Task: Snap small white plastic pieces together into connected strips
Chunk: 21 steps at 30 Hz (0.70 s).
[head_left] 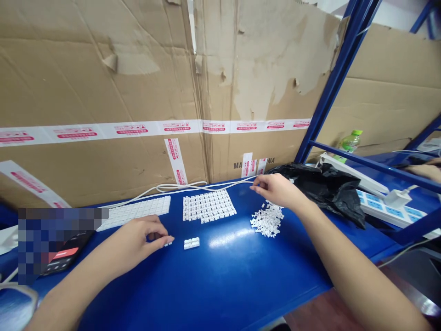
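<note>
White piece, visible length sideways, pinched by left hand; right hand, grip unclear

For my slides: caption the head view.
Blue table, right hand by a pile of white bits, left hand near a small white block.

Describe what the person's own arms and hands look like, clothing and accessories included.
The left hand and right hand are bare, with no gloves. The left forearm and right forearm narrow toward the wrists. No sleeve, watch or marking is clearly visible; fine details are too small to tell.
</note>
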{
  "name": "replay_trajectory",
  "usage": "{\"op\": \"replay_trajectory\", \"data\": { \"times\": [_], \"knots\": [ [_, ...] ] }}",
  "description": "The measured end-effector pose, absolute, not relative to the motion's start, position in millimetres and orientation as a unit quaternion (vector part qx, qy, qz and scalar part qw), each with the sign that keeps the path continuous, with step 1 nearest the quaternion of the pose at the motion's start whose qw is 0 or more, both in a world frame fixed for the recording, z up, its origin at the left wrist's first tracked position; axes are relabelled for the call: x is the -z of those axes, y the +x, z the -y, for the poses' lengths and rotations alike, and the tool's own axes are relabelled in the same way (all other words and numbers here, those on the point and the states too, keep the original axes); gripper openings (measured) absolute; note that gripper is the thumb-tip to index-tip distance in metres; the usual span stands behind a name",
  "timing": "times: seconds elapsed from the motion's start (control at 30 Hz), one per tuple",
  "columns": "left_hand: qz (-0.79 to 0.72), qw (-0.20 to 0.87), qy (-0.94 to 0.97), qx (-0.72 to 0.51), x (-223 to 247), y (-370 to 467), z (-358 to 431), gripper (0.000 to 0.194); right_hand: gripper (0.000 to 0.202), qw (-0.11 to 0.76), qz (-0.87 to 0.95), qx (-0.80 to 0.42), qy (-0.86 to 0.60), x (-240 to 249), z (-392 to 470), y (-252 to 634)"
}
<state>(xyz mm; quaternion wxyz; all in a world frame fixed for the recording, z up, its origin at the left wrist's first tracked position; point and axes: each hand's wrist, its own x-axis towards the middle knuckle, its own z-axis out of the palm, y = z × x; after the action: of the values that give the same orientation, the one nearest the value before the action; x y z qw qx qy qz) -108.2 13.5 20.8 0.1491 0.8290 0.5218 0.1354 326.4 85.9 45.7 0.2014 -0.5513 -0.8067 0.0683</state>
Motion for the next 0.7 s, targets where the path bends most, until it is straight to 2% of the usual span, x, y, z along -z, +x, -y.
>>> {"op": "replay_trajectory", "data": {
  "times": [0.23, 0.4, 0.53, 0.7],
  "knots": [
    [-0.533, 0.151, 0.825, -0.114, -20, -105, -11, 0.03, 0.024, -0.012, 0.762, -0.127, -0.634, -44, -93, 356],
    [-0.563, 0.203, 0.791, -0.13, -18, -98, -9, 0.033, 0.024, -0.016, 0.766, -0.144, -0.626, -39, -94, 348],
    [-0.557, 0.232, 0.786, -0.135, -19, -100, -9, 0.037, 0.012, -0.009, 0.786, -0.142, -0.602, -39, -93, 340],
    [-0.555, 0.254, 0.782, -0.124, -17, -106, -11, 0.033, 0.019, 0.006, 0.815, -0.143, -0.561, -36, -95, 338]
  ]
}}
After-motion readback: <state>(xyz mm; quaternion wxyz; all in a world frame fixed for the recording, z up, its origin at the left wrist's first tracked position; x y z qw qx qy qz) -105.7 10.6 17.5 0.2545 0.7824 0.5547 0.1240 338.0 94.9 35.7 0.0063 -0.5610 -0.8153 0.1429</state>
